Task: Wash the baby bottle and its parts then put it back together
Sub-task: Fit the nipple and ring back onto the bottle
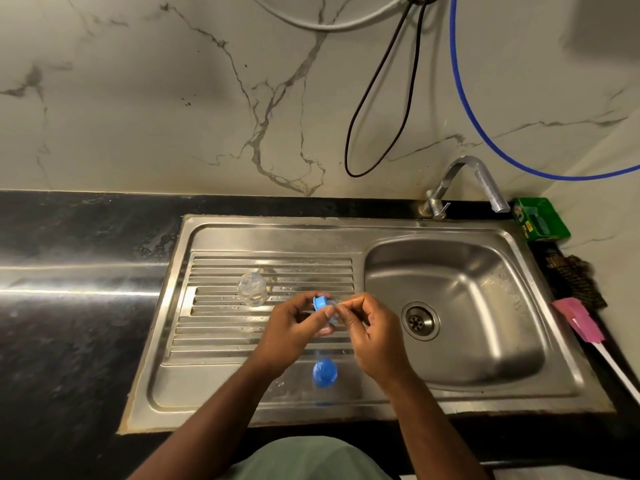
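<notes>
Left hand (294, 323) grips blue collar ring (322, 303) over drainboard (214, 327); right hand (367, 323) fingers pinch clear teat at ring; clear bottle (252, 289) lying on ribs; blue cap (325, 373) nearer front edge.

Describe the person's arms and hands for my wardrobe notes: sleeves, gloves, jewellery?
Both forearms are bare up to the frame edge, with no sleeves showing. The left hand and right hand wear no gloves; no rings, watch or bracelets show.
</notes>
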The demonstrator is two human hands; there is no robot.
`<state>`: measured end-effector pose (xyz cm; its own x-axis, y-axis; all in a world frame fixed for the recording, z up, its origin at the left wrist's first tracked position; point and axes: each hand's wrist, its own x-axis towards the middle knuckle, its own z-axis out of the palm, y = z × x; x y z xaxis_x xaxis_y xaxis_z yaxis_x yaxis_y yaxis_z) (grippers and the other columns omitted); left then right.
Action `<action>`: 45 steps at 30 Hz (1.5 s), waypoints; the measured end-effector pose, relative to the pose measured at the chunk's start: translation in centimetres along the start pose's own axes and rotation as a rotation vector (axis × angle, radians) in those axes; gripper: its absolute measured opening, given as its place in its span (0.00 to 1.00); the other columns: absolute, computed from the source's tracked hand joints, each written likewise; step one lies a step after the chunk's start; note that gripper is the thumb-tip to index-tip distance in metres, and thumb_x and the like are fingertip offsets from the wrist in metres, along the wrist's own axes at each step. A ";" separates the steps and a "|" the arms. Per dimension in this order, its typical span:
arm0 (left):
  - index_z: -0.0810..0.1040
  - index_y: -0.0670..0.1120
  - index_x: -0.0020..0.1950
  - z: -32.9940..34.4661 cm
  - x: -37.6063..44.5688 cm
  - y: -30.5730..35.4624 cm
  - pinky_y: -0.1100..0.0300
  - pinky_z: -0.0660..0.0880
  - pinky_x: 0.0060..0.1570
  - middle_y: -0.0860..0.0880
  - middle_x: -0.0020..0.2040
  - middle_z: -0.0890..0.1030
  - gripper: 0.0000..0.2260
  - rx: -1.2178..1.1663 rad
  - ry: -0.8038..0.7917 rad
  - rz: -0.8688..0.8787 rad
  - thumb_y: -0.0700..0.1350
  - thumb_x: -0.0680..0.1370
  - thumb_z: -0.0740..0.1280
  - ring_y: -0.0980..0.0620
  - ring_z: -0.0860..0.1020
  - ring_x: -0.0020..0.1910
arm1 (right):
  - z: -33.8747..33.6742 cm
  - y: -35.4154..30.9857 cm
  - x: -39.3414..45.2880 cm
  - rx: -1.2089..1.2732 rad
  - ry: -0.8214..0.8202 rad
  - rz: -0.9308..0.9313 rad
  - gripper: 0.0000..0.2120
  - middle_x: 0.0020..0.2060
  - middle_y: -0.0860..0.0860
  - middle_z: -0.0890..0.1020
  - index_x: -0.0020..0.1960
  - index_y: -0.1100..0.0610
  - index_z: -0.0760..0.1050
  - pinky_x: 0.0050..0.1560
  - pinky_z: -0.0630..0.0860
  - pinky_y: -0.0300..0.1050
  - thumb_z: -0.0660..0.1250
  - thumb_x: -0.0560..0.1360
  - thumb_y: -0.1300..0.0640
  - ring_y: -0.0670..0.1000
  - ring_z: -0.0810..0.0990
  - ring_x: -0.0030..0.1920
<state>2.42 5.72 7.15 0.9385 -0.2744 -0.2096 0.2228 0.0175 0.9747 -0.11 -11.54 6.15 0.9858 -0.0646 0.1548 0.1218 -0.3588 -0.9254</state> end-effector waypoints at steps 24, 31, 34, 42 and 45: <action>0.80 0.43 0.65 -1.7 -0.4 -1.0 0.53 0.82 0.55 0.46 0.53 0.86 0.13 -0.020 -0.079 0.041 0.44 0.82 0.68 0.47 0.84 0.54 | 0.3 -0.6 0.9 -0.281 -0.080 -0.238 0.02 0.48 0.44 0.81 0.51 0.56 0.83 0.46 0.82 0.44 0.73 0.78 0.60 0.46 0.82 0.47; 0.79 0.43 0.67 -1.8 -0.6 -1.2 0.47 0.83 0.57 0.42 0.57 0.84 0.13 0.082 -0.127 0.086 0.43 0.84 0.68 0.41 0.84 0.56 | 0.4 -0.4 1.5 0.150 -0.093 0.375 0.07 0.43 0.52 0.86 0.47 0.58 0.82 0.50 0.84 0.47 0.72 0.80 0.55 0.51 0.86 0.46; 0.79 0.47 0.68 -2.1 -0.7 -1.8 0.42 0.83 0.58 0.45 0.58 0.84 0.14 0.187 -0.123 0.113 0.46 0.83 0.70 0.41 0.83 0.58 | 1.0 -0.4 1.0 0.309 -0.119 0.583 0.07 0.43 0.55 0.86 0.47 0.58 0.82 0.50 0.83 0.46 0.71 0.80 0.55 0.54 0.86 0.47; 0.78 0.42 0.68 -2.4 -0.6 -1.0 0.51 0.83 0.57 0.40 0.58 0.84 0.16 -0.013 -0.094 0.081 0.38 0.80 0.71 0.40 0.84 0.58 | 0.7 -0.9 0.3 0.151 -0.065 0.129 0.06 0.48 0.49 0.85 0.53 0.56 0.83 0.52 0.84 0.48 0.74 0.79 0.55 0.53 0.85 0.50; 0.79 0.46 0.69 -2.6 -0.5 -0.7 0.55 0.82 0.56 0.46 0.62 0.80 0.19 0.112 -0.065 0.172 0.38 0.78 0.75 0.44 0.82 0.62 | 0.5 -1.7 0.3 0.362 -0.142 0.428 0.12 0.51 0.53 0.87 0.58 0.54 0.83 0.52 0.85 0.52 0.74 0.77 0.50 0.55 0.87 0.52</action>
<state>2.46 8.35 6.40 0.9404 -0.3379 -0.0372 0.0265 -0.0363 0.9990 0.05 -10.51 7.62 0.9589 0.0003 -0.2838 -0.2838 0.0144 -0.9588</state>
